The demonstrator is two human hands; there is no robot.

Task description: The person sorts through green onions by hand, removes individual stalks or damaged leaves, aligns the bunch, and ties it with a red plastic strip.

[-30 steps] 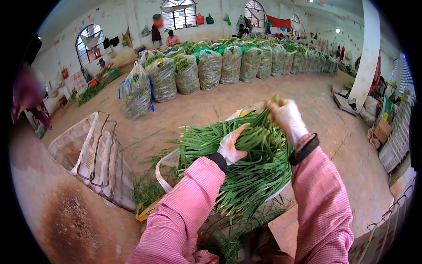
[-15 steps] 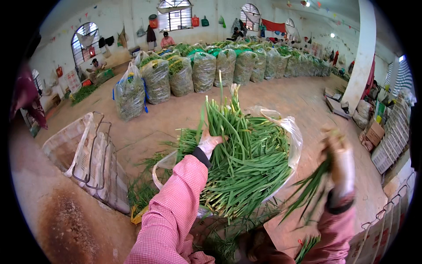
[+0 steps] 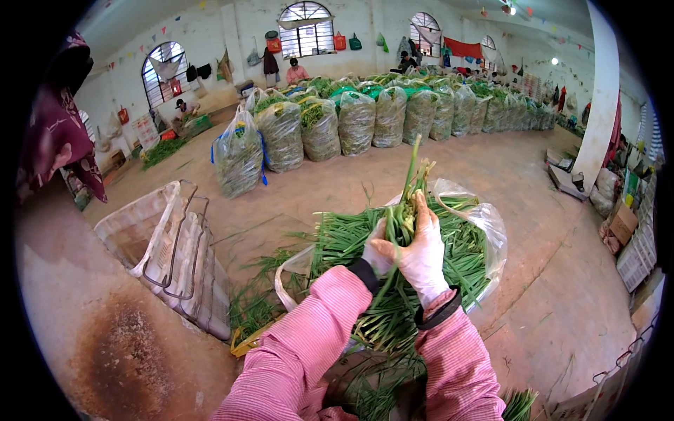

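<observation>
Fingers of both hands, in the head view, press narrowly round one upright bunch of long green leafy stalks with pale ends (image 3: 406,214): the white-covered left hand (image 3: 379,258) on its left, the white-covered right hand (image 3: 425,258) on its right, fingers pointing up. Half a second ago the right hand was well off to the right with drooping leaves; now it is back at the bunch and those leaves no longer show in it. That suggests both hands now work this bunch together. Under and around the fingers spreads a loose pile of similar green stalks (image 3: 344,242), with a crumpled clear plastic bag (image 3: 493,231) rising to their right. The left fingertips are mostly hidden, so their exact curl cannot be told. Below the fingers, rightward, a small bundle of green leaves (image 3: 518,405) is cut off by the lower edge.
</observation>
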